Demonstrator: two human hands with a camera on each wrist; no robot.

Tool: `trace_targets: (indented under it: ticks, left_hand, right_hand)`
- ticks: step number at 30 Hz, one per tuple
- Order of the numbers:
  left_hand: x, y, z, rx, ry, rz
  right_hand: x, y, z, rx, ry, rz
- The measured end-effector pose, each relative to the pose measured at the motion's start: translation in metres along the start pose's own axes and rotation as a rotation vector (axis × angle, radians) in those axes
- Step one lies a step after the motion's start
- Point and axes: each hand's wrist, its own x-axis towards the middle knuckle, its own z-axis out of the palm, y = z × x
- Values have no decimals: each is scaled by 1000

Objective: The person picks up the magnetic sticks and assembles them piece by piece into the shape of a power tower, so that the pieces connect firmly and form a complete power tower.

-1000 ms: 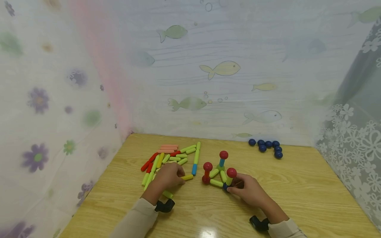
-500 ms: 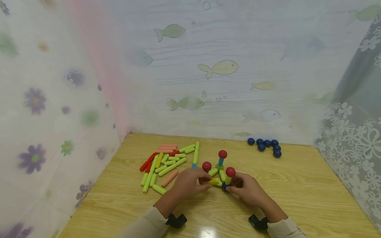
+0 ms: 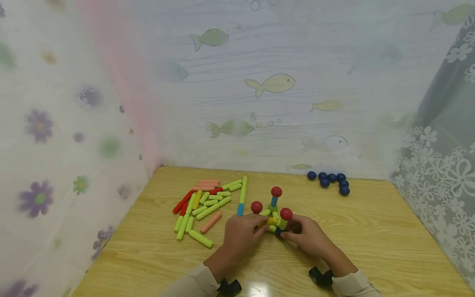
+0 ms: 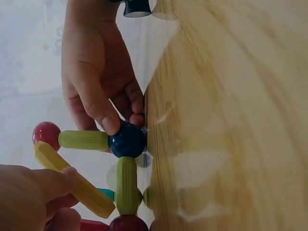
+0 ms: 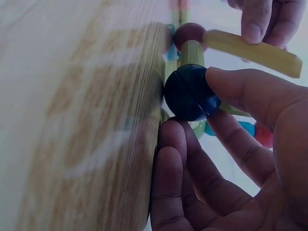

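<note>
The left hand (image 3: 237, 235) pinches a yellow rod (image 3: 272, 221), partly hidden by fingers; at its three o'clock, the right hand (image 3: 311, 237) grips a blue ball (image 5: 186, 96) of a frame (image 3: 283, 225), whose lower red ball (image 4: 129, 224) is cut off in the left wrist view. Farther, loose rods (image 3: 214, 208) lie toward ten, navy balls (image 3: 332, 177) toward two.

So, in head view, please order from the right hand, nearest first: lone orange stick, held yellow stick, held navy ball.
1. Navy ball, in the right hand.
2. Yellow stick, in the left hand.
3. Lone orange stick, farther left.
</note>
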Motion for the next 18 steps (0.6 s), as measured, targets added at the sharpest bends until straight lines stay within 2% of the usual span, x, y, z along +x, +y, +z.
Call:
trace_targets:
  ticks: [4,9,18]
  left_hand:
    - [1,2,0,3,8,-11]
    - [2,3,-1,23,-15,-38]
    - [5,6,1,88,-13,-32]
  right_hand:
    - [1,0,1,-3,0,-6]
    - [1,0,2,-1,-3,-5]
    - [-4,-5,0,-17,20,-18]
